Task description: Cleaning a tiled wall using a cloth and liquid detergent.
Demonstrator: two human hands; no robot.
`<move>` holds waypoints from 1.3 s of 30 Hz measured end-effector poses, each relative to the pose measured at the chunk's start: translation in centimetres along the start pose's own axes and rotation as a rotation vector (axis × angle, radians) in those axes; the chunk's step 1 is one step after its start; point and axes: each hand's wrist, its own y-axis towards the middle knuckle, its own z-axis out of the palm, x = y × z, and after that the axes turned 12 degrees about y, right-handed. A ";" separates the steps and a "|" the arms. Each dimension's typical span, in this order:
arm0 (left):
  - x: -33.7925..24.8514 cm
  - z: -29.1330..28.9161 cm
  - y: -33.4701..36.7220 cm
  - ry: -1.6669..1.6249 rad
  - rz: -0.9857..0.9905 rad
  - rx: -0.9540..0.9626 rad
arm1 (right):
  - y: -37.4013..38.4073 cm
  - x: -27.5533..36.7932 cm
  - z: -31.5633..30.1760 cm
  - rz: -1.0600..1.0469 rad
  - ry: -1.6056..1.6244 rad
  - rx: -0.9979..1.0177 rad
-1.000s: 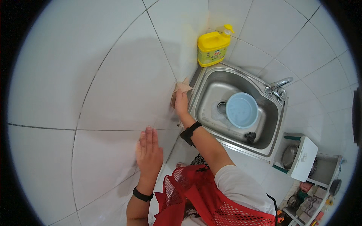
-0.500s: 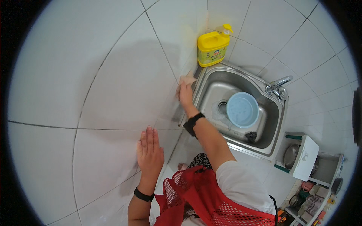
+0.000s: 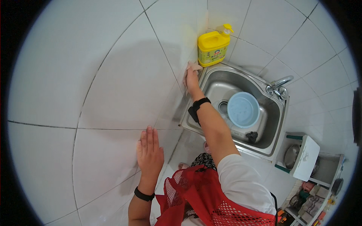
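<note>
My left hand (image 3: 150, 154) lies flat against the white tiled wall (image 3: 113, 90), fingers stretched out and holding nothing. Beyond it, my right hand (image 3: 192, 80) presses a pale pinkish cloth (image 3: 195, 66) to the same wall, at the left rim of the steel sink (image 3: 213, 84). Part of the cloth is hidden under my fingers. Just past that hand, a yellow pump bottle (image 3: 213, 49) stands upright at the sink's far left corner.
In the sink sit a light blue basin (image 3: 243, 109) and a dark scouring pad (image 3: 251, 136). A chrome faucet (image 3: 278, 87) rises at the sink's right edge. To the lower right are a white stool (image 3: 306, 158) lying on its side and a shelf (image 3: 326, 169) with household items.
My right hand has slid the cloth along the wall, away from me and slightly right, closer to the yellow bottle. The left hand stays in place.
</note>
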 end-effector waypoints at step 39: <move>-0.5 0.0 0.7 0.016 0.019 -0.053 | 1.4 -0.2 -0.2 -0.178 -0.030 -0.081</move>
